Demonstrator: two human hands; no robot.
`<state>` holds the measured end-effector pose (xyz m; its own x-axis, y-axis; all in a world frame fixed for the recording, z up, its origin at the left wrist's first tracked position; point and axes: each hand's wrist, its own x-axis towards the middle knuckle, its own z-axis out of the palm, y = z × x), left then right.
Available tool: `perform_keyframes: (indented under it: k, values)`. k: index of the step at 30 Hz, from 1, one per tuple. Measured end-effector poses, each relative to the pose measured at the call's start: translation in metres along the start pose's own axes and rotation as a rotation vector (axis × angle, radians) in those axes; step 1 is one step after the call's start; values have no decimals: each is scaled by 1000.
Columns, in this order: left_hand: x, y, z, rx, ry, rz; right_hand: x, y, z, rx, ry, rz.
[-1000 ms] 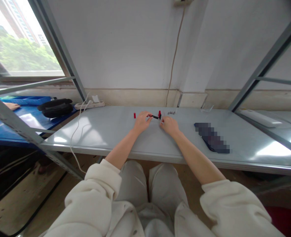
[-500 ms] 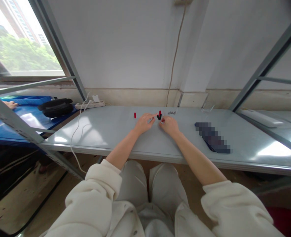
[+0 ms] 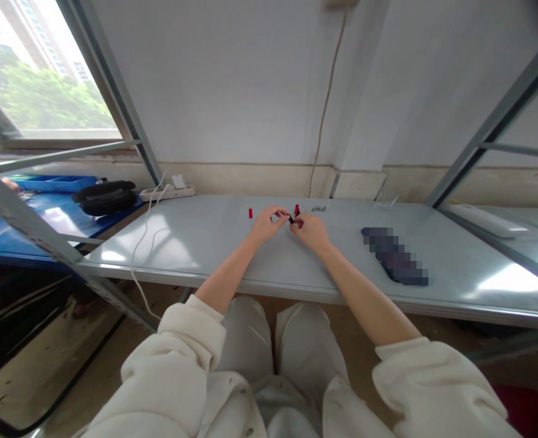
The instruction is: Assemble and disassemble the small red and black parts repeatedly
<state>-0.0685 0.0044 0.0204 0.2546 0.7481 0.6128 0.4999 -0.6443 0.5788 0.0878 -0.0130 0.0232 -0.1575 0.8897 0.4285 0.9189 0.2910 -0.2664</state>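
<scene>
Between my hands is a small black piece (image 3: 291, 219), pinched by the fingertips of my left hand (image 3: 268, 224) and touched by those of my right hand (image 3: 313, 231). My right hand is closed, with a bit of red showing at its fingers. Just behind it on the grey table (image 3: 214, 243) are a red piece (image 3: 297, 208) and some black, partly hidden by the fingers. A red cylinder (image 3: 251, 213) stands to the left of my left hand. Several small grey parts (image 3: 319, 209) lie behind my right hand.
A dark, pixelated flat item (image 3: 394, 257) lies at the right. Far left are a power strip (image 3: 168, 193) with a white cable, a black case (image 3: 107, 198) and a blue tray (image 3: 56, 183). Another person's hand (image 3: 10, 184) shows there. Metal posts flank the table.
My left hand has closed its fingertips on the black piece, which was beside my right fingers before. The other person's hand at far left has drawn back leftward.
</scene>
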Motion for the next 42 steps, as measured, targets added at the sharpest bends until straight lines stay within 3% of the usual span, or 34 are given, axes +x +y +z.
perform_keyframes:
  k: [5,8,13,16,21,42]
  values:
    - [1,1,1,149,-32,113,0,5,0,-37,-1,-27]
    - [16,1,-10,270,-74,139,1,7,1,-9,18,-1]
    - [57,-12,-42,480,-91,-38,2,10,2,49,38,-25]
    - [67,-17,-56,605,-221,-157,3,11,4,57,52,-41]
    - [63,-13,-61,801,-427,-262,4,13,8,79,100,-107]
    - [60,-18,-65,897,-416,-282,4,12,7,83,89,-103]
